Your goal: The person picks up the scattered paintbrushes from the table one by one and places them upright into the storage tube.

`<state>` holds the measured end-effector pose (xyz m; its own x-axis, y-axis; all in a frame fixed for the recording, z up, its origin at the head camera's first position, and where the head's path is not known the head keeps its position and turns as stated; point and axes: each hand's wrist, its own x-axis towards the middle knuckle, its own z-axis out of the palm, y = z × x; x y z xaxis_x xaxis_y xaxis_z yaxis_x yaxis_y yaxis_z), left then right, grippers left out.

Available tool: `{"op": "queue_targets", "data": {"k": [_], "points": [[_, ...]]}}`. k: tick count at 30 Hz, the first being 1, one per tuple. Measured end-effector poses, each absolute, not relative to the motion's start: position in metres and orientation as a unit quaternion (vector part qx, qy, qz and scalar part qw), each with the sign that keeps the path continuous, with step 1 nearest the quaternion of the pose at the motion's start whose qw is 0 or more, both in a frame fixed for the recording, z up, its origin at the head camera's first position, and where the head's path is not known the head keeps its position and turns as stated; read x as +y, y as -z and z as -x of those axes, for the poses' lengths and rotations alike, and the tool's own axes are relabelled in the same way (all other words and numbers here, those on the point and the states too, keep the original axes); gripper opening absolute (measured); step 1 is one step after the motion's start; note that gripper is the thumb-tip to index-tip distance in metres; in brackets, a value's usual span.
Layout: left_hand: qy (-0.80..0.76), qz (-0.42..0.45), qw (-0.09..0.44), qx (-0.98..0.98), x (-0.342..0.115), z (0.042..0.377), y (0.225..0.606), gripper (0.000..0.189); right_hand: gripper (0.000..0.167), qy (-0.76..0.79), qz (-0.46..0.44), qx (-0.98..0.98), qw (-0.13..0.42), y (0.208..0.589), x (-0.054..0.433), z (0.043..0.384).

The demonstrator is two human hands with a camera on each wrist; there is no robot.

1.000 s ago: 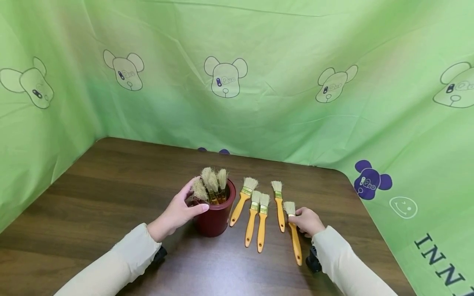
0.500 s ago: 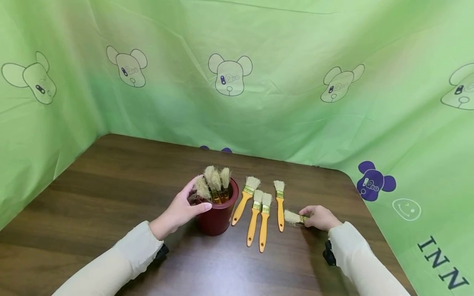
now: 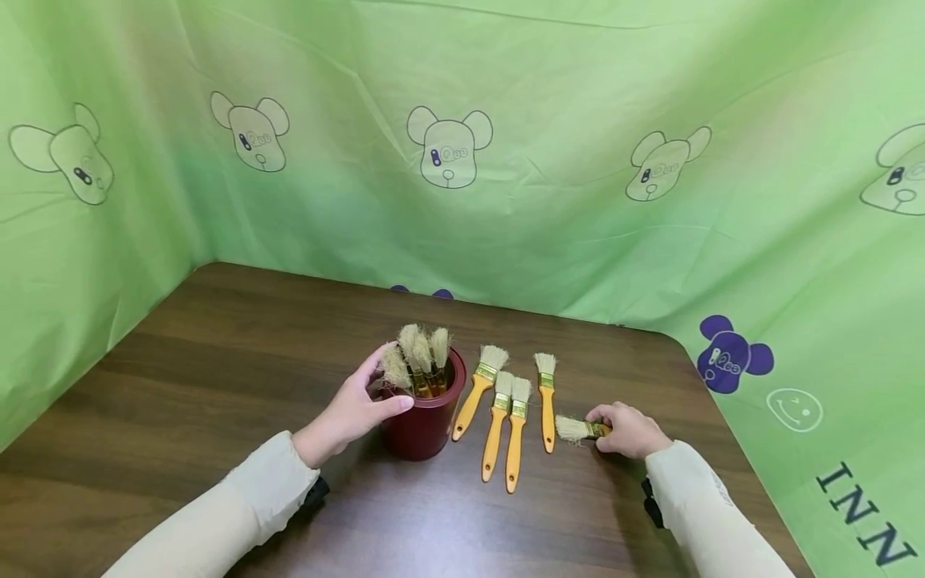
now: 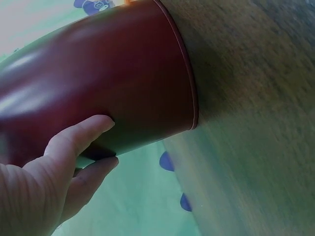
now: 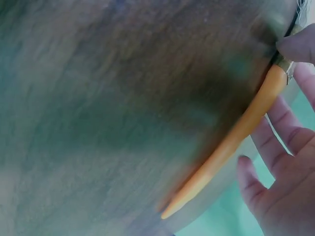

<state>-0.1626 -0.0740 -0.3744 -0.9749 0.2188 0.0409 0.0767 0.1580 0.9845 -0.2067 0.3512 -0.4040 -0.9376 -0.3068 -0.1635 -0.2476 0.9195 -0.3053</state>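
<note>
My left hand (image 3: 359,405) holds a dark red round pot (image 3: 417,433) by its upper left side, thumb in front and fingers round the back. Several worn paintbrushes (image 3: 415,351) stand in the pot with their frayed bristles up. At the right, my right hand (image 3: 630,429) pinches a paintbrush (image 3: 574,428) near its metal ferrule, bristles pointing left. In the right wrist view, its orange handle (image 5: 231,145) lies close along the tabletop, with the thumb at the ferrule. Most of that handle is hidden by the hand in the head view.
Between the pot and my right hand lie several more orange-handled paintbrushes: one slanted (image 3: 473,401), two side by side (image 3: 494,441), and one farther right (image 3: 547,405). They rest on a brown wooden table (image 3: 253,345). A green printed cloth (image 3: 462,233) hangs behind and along both sides.
My right hand has turned the paintbrush from pointing away to lying sideways, bristles left, and has shifted slightly right. My left hand stays on the pot.
</note>
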Motion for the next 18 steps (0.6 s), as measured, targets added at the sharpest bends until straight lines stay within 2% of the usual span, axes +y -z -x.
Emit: {"op": "queue_targets", "data": {"k": [5,10,15,18], "points": [[-0.642,-0.096,0.050,0.759,-0.073,0.162,0.374,0.078,0.028,0.176,0.167,0.964,0.104,0.401,0.349,0.204],[-0.645,-0.098,0.051,0.756,-0.073,0.162,0.374,0.078,0.027,0.157,0.143,0.971,0.108,0.396,0.347,0.201],[-0.649,-0.103,0.050,0.752,-0.073,0.164,0.376,0.078,0.028,0.174,0.135,0.971,0.093,0.392,0.347,0.203],[-0.649,-0.103,0.050,0.752,-0.074,0.165,0.379,0.078,0.028,0.238,0.127,0.960,0.075,0.390,0.347,0.203]]}}
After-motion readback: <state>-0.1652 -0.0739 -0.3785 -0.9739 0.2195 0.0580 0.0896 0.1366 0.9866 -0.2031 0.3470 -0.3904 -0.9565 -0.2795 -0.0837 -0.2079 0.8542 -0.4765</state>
